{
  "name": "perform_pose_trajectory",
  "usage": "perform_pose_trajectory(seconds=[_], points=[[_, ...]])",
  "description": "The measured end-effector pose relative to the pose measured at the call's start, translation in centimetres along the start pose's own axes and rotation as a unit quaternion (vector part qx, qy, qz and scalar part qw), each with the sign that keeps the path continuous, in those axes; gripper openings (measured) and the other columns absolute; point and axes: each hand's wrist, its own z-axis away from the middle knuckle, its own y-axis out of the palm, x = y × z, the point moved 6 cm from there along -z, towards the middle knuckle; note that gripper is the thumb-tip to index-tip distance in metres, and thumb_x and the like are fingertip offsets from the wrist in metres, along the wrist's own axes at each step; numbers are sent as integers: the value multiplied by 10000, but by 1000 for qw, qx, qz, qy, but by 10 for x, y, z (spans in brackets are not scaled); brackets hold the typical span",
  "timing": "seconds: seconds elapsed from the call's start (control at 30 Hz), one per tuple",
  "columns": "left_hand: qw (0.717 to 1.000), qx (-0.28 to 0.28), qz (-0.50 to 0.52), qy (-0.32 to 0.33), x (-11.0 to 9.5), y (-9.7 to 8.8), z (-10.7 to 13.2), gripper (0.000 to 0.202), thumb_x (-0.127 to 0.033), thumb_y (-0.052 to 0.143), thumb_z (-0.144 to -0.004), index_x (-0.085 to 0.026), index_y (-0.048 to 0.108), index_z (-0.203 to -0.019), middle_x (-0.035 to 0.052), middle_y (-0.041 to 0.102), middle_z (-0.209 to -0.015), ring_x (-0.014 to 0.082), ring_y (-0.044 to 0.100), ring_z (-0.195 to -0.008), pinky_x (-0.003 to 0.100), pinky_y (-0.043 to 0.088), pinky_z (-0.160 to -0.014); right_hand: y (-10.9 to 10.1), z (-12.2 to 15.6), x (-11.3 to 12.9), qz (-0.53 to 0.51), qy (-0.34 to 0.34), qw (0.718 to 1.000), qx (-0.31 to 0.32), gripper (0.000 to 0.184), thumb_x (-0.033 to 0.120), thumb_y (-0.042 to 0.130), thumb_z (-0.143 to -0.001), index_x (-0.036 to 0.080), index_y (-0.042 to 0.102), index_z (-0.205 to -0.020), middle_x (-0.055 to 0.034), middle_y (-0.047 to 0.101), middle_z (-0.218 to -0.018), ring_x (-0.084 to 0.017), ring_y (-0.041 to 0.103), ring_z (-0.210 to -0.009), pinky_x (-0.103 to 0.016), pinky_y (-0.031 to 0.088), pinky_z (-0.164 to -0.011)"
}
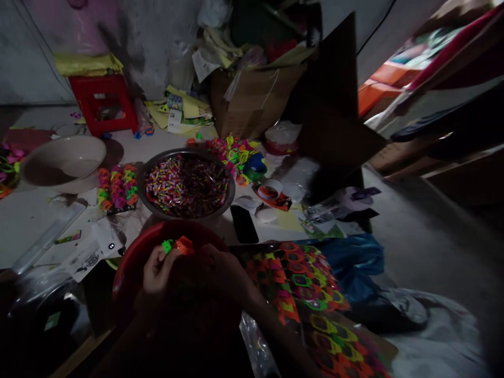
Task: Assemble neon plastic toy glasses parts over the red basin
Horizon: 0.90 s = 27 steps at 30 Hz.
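"What's laid out, from your left?"

"On the white table (27,220), a pale bowl (84,152) sits toward the left end. Next, by the near edge, comes a printed card (87,262), and just behind it three rows of bright plastic pieces (117,189). My left hand (154,275) is over the red basin (134,249) at the near edge, fingertips pinched round a green piece (167,245) and an orange piece (184,245). The metal basin (187,184), full of tiny coloured bits, stands behind."

"And your right?"

"My right hand (226,270) is beside the orange piece, fingers curled. It's too dark to tell whether it grips anything. Beyond it, a black phone (244,224) lies near the near edge, and bright plastic shapes (311,273) are spread in front to the right."

"What could go wrong?"

"If my left pinch slackens, a piece could drop into the red basin, where shadow would hide it. A knock on the metal basin's rim might scatter its bits. My right forearm passes close over the bright shapes, so a careless sweep could disturb them."

"Any writing?"

"The card has dark print, too small for me to read. I can make out no brand, and the phone's screen is black."
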Motion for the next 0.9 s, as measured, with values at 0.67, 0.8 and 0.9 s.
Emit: perform_pose_trajectory(seconds=[0.67, 0.8, 0.9], points=[[933, 34, -316, 170, -26, -36, -7, 255, -411, 686, -779, -217, 621, -931, -13, 668, -809, 128, 636, -737, 226, 523, -688, -48, -61, 3, -77, -89, 981, -154, 186, 203, 551, -724, 197, 557, -909, 17, 613, -678, -128, 532, -551, -215, 385, -530], [907, 69, -341, 237, -44, -20, -1, 209, -357, 667, -822, -228, 655, -986, 12, 706, -919, 146, 668, -844, 243, 532, -765, -28, -20, 27, -139, -142, 976, -91, 168, 164, 550, -774, 194, 561, -938, 0, 658, -773, -127, 602, -643, -207, 450, -597], [893, 79, -345, 276, -56, -10, 4, 180, -310, 672, -829, -224, 665, -988, 10, 687, -893, 135, 661, -840, 233, 520, -768, -29, -3, 43, -142, -223, 961, -82, 190, 135, 572, -779, 192, 566, -961, -57, 659, -967, -162, 646, -832, -235, 496, -708]])
